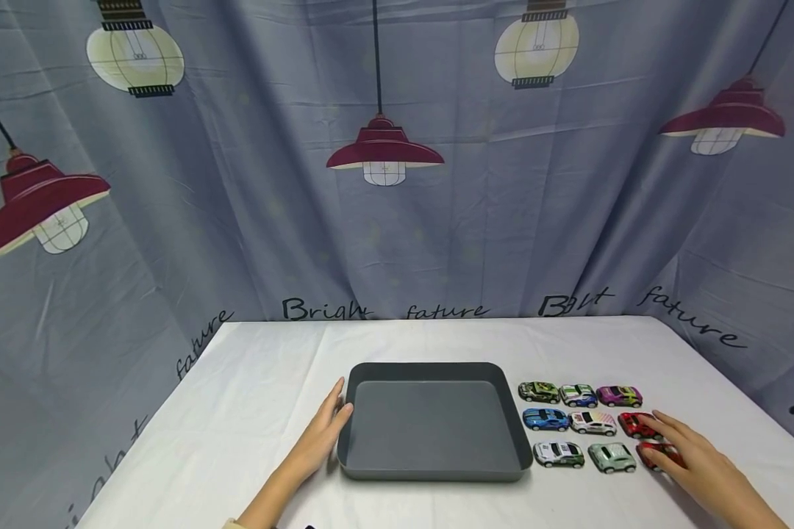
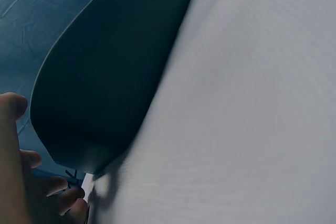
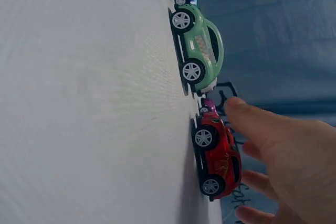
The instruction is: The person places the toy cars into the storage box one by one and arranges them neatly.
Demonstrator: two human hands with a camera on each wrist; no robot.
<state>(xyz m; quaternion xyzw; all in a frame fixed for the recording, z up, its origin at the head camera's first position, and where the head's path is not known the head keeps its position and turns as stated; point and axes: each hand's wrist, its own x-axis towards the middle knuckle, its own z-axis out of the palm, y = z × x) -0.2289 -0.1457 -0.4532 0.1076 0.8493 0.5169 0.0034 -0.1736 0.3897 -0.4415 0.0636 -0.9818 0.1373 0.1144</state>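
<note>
At the left wall of a dark grey tray (image 1: 437, 426), my left hand (image 1: 319, 439) rests with fingers extended along the rim. The left wrist view shows the tray's outer wall (image 2: 105, 77) beyond loosely spread fingers. My right hand (image 1: 711, 466) reaches over two red toy cars at the right end of the rows. Its thumb and fingers are spread above the front red toy car (image 3: 218, 153), with a gap between them and its roof. The other red toy car (image 1: 631, 424) is partly covered by the fingers. Beside the front one stands a light green toy car (image 1: 612, 458).
Right of the tray, toy cars stand in three rows, including a white one (image 1: 559, 454), a blue one (image 1: 545, 419) and a purple one (image 1: 619, 396). A white cloth (image 1: 271, 360) covers the table. Behind hangs a grey-blue curtain (image 1: 410, 250) printed with lamps.
</note>
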